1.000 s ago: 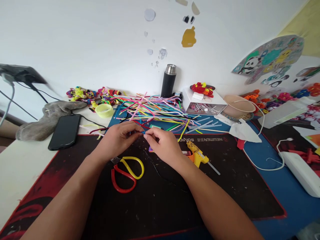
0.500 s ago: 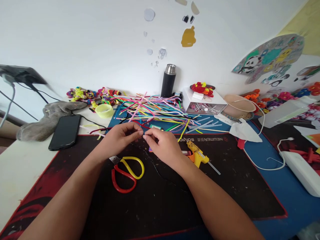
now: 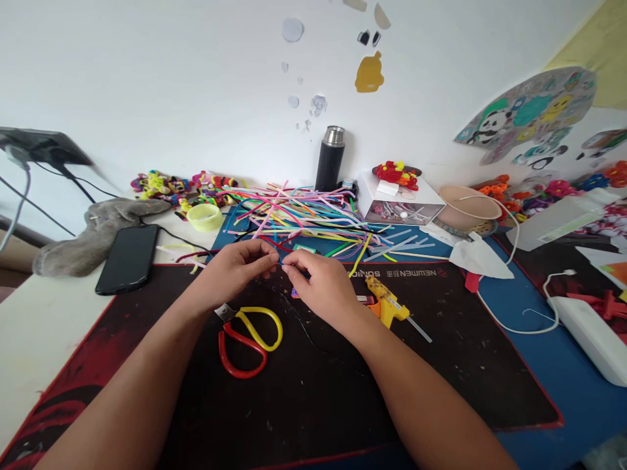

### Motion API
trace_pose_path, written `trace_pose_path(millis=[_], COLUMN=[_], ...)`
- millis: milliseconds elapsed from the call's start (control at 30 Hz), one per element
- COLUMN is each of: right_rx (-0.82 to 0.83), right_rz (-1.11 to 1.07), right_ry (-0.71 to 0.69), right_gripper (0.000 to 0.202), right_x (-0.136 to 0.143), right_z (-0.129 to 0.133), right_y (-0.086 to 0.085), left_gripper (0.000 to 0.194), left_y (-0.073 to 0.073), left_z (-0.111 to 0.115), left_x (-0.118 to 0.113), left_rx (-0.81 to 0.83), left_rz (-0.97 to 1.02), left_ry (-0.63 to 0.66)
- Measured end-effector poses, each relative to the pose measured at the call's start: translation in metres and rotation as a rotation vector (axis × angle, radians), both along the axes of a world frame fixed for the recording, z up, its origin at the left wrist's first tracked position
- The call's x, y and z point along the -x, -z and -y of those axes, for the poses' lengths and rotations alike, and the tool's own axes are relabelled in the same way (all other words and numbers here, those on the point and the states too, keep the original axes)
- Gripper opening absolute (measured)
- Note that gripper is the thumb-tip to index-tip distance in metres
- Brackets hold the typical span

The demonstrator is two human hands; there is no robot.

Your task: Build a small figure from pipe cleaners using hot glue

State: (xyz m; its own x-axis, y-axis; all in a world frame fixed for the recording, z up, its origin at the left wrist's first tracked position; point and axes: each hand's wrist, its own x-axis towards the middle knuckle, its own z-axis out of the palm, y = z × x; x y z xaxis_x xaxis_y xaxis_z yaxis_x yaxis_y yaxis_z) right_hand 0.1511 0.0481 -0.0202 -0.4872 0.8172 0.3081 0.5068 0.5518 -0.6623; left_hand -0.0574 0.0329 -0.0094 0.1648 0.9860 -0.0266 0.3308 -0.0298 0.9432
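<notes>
We're pinching with left hand [image 3: 242, 271] and right hand [image 3: 321, 281], fingertips [image 3: 272, 261] nearly meeting; can't tell what's between them. Scissors [image 3: 257, 341] are lying at 7 o'clock from our hands, glue gun [image 3: 389, 307] sitting at 4.

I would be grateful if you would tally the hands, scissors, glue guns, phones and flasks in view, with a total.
Hands: 2, left hand and right hand
Scissors: 1
Yellow glue gun: 1
Black phone: 1
Black flask: 1
Total: 6
</notes>
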Motion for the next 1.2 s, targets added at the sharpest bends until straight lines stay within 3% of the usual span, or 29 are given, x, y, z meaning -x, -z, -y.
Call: trace_pose_path(millis=[500,733,1200], right_rx=[0.005,0.006,0.007], right_rz=[0.006,0.012,0.030], right_ry=[0.008,0.023,0.003], right_gripper=[0.009,0.008,0.009], right_x=[0.0011,0.0006,0.0010], right_z=[0.0019,0.0010,0.0021], right_y=[-0.0024,-0.0023,-0.0020], left_gripper=[0.040,0.047,0.040], left_y=[0.0042,0.0008,0.0023], left_z=[-0.0015,-0.0029,-0.0018], left_x=[0.0038,0.0080,0.0066], left_rx=[0.043,0.033,0.068], left_rz=[0.062,0.084,0.076], left_ry=[0.020,-0.056,0.027])
